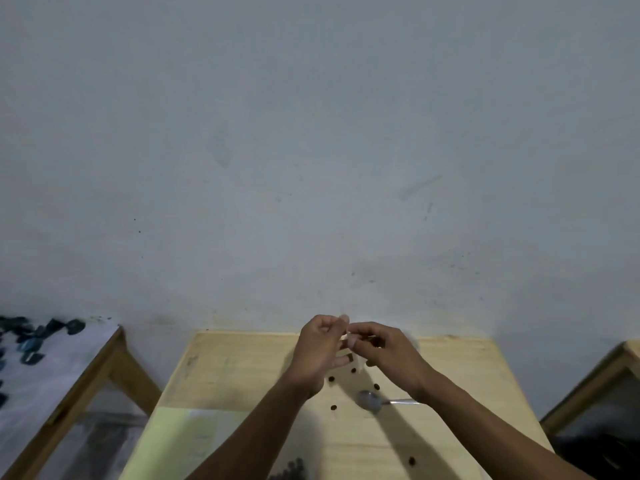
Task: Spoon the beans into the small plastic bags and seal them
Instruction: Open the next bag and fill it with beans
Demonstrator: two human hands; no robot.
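Note:
Over the far part of the pale wooden table (242, 372), my left hand (317, 353) and my right hand (384, 353) meet and pinch a small clear plastic bag (348, 344) between their fingertips. The bag is nearly transparent and mostly hidden by my fingers. A metal spoon (375, 400) lies on the table below my right wrist, bowl to the left. Several dark beans (332, 379) lie scattered on the wood around it. A heap of dark beans (292, 471) shows at the bottom edge, partly behind my left forearm.
A pale sheet (183, 441) lies on the table's near left. A second table (69, 368) at the left carries several dark small objects (31, 341). Another wooden frame (595, 386) stands at the right. A grey wall (311, 150) rises just behind the table.

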